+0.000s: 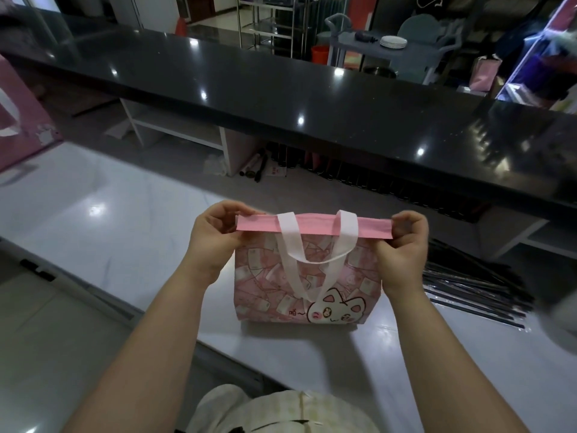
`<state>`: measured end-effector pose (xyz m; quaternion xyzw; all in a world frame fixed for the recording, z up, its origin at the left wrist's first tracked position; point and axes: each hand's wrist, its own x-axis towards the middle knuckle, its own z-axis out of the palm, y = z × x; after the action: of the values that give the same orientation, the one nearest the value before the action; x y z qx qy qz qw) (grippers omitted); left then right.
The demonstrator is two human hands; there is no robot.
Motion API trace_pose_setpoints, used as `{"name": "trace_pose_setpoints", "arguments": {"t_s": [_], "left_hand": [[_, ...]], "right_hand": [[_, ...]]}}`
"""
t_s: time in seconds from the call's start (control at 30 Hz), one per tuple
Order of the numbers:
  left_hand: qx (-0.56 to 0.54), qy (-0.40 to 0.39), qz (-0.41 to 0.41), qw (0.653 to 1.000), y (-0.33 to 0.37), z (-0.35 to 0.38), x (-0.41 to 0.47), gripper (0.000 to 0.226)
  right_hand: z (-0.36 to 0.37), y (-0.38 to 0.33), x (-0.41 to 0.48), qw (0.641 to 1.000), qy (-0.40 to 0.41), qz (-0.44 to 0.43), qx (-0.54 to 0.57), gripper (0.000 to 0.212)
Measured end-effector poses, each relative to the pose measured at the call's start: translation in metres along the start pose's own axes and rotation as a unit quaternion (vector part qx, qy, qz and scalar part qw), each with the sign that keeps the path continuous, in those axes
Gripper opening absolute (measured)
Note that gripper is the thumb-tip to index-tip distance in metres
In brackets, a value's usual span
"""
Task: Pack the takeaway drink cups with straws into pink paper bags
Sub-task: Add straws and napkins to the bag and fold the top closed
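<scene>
A pink paper bag [268, 282] with a cartoon cat print and white handles stands upright on the white counter [109, 220] in front of me. Its top edge is folded over into a flat pink strip. My left hand [215, 235] pinches the left end of that strip. My right hand [402, 245] pinches the right end. The bag's inside is hidden, and no cup shows. A pile of black wrapped straws [474, 285] lies on the counter just right of the bag.
Another pink bag [22, 114] with a white handle stands at the far left edge. A long black bar top [312, 98] runs across behind the counter. A grey cart with white plates [393, 42] is in the background.
</scene>
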<state>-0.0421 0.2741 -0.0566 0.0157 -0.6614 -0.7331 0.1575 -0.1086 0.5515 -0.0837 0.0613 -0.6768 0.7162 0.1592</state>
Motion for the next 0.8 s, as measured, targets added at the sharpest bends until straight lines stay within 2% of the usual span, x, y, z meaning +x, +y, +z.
{"name": "trace_pose_setpoints", "arguments": {"t_s": [0.07, 0.13, 0.27, 0.33, 0.43, 0.53, 0.6, 0.67, 0.8], "left_hand": [[-0.01, -0.016, 0.008, 1.0, 0.003, -0.003, 0.0, 0.033], [0.015, -0.03, 0.018, 0.999, 0.004, -0.006, 0.0, 0.028], [0.145, -0.034, 0.036, 0.988, 0.01, -0.013, 0.0, 0.025], [0.228, -0.051, 0.034, 0.972, 0.019, -0.019, -0.001, 0.029], [0.313, -0.091, 0.03, 0.945, 0.034, -0.021, -0.003, 0.047], [0.356, -0.079, 0.093, 0.926, 0.036, -0.005, -0.002, 0.029], [0.379, -0.054, 0.125, 0.915, 0.032, 0.004, -0.001, 0.03], [0.41, -0.036, 0.139, 0.901, 0.028, 0.006, 0.0, 0.031], [0.449, -0.007, 0.145, 0.882, 0.024, 0.003, 0.003, 0.013]], "right_hand": [[-0.006, -0.004, 0.003, 0.997, -0.038, -0.046, -0.042, 0.051], [-0.012, -0.008, 0.007, 0.984, -0.098, -0.107, -0.107, 0.045], [-0.024, -0.015, 0.016, 0.948, -0.179, -0.17, -0.202, 0.028], [-0.031, -0.023, 0.016, 0.943, -0.201, -0.155, -0.213, 0.019], [-0.03, -0.033, 0.015, 0.953, -0.19, -0.112, -0.207, 0.014], [-0.022, -0.038, 0.016, 0.954, -0.186, -0.068, -0.225, 0.033], [-0.016, -0.041, 0.017, 0.94, -0.202, -0.056, -0.27, 0.04], [-0.012, -0.043, 0.018, 0.92, -0.206, -0.065, -0.328, 0.034], [-0.006, -0.038, 0.015, 0.908, -0.172, -0.078, -0.374, 0.03]]}}
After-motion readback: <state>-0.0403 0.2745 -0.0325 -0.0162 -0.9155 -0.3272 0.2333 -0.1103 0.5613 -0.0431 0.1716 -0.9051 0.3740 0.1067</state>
